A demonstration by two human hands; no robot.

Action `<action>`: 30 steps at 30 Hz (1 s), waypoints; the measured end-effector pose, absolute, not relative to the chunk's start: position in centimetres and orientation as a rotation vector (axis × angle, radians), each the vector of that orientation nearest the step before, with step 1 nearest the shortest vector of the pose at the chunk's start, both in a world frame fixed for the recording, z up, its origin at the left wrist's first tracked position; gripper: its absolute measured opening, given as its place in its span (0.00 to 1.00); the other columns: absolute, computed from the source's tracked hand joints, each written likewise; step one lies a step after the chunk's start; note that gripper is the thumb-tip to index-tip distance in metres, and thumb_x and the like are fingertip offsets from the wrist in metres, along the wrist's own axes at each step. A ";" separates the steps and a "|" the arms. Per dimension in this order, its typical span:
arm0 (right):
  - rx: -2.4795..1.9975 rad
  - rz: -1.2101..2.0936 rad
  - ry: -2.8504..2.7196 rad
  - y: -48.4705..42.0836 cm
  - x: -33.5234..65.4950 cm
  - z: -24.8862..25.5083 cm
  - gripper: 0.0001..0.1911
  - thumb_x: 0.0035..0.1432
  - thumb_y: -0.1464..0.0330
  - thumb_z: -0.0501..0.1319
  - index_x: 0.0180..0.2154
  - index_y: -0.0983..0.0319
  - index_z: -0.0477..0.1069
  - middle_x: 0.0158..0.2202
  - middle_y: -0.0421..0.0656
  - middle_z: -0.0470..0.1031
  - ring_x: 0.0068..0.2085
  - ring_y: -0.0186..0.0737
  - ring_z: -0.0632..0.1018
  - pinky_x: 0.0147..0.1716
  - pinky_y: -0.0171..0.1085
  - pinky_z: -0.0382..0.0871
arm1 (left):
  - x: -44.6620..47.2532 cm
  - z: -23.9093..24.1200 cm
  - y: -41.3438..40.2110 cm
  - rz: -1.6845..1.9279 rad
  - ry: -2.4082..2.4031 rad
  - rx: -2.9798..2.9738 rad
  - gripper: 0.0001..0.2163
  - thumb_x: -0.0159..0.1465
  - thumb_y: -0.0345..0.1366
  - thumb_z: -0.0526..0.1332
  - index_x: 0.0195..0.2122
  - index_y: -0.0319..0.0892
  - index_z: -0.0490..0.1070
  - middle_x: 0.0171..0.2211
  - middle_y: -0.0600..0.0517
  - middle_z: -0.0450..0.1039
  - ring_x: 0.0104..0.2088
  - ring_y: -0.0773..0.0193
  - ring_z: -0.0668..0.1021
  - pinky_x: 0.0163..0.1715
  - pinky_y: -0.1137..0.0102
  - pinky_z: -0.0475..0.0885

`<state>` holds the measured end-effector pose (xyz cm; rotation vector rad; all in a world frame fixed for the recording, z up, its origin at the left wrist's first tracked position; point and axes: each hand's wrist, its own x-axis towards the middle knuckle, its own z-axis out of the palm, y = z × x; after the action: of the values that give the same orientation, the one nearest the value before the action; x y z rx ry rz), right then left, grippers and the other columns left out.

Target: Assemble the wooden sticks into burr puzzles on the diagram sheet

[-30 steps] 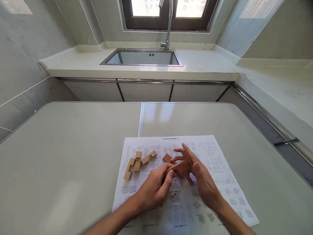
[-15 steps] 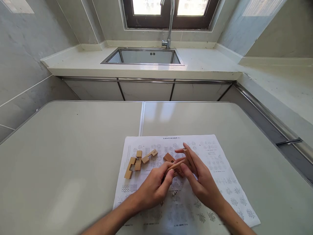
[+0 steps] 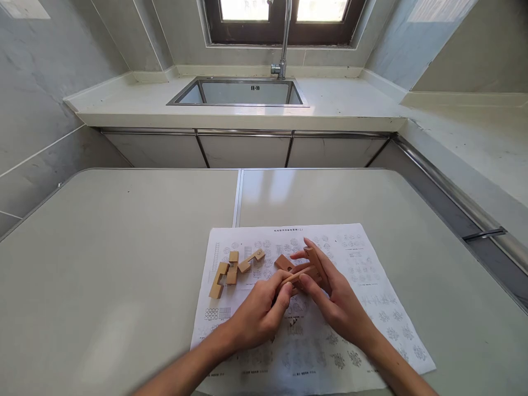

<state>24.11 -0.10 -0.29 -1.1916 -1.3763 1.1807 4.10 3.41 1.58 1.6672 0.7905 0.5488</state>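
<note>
Several reddish-brown wooden puzzle pieces (image 3: 284,262) are gathered between my two hands, over a printed sheet (image 3: 371,319). My left hand (image 3: 264,313) pinches the near end of one slim piece between thumb and fingers. On the same cluster, my right hand (image 3: 332,291) closes its thumb and fingers, with one piece standing upright against its forefinger. The fingers partly hide how the pieces fit together. Left of my hands lie three lighter notched wooden pieces: one leftmost (image 3: 215,289), one upright in the middle (image 3: 232,273), and one slanted (image 3: 244,267).
The sheet with small diagrams lies on a pale folding table (image 3: 124,247) with a seam (image 3: 238,198) down its middle. Beyond the table's far edge is a counter (image 3: 346,96) with a sink (image 3: 239,93) and a tap (image 3: 284,55) under a window.
My head view has shifted very slightly. My hands and the pieces in them stay nearly as they were, with only small finger movement; the loose pieces lie where they lay.
</note>
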 end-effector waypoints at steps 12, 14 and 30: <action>-1.162 1.112 -1.468 0.0 24.4 -0.5 0.29 0.76 0.64 0.56 0.73 0.48 0.54 0.60 0.50 0.73 0.49 0.45 0.84 0.48 0.47 0.84 | 4.0 1.7 3.4 0.513 0.784 1.700 0.15 0.79 0.44 0.47 0.51 0.42 0.69 0.38 0.49 0.75 0.34 0.60 0.73 0.38 0.66 0.68; -1.178 1.076 -1.507 -0.1 24.4 -0.8 0.30 0.76 0.64 0.56 0.74 0.48 0.53 0.60 0.49 0.74 0.53 0.47 0.82 0.51 0.48 0.82 | 4.1 1.5 3.3 0.531 0.784 1.701 0.15 0.79 0.44 0.47 0.52 0.42 0.69 0.39 0.48 0.75 0.36 0.60 0.74 0.39 0.66 0.69; -1.289 0.794 -1.683 -0.4 23.4 -0.8 0.32 0.76 0.66 0.54 0.75 0.46 0.50 0.67 0.51 0.64 0.64 0.53 0.73 0.59 0.55 0.77 | 4.4 1.6 3.3 0.625 0.789 1.582 0.16 0.78 0.46 0.49 0.48 0.42 0.70 0.41 0.47 0.75 0.40 0.58 0.76 0.44 0.64 0.71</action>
<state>23.37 -0.38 -0.83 -1.2894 -1.6826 0.7944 4.37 3.32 1.59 1.5815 0.7888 0.6254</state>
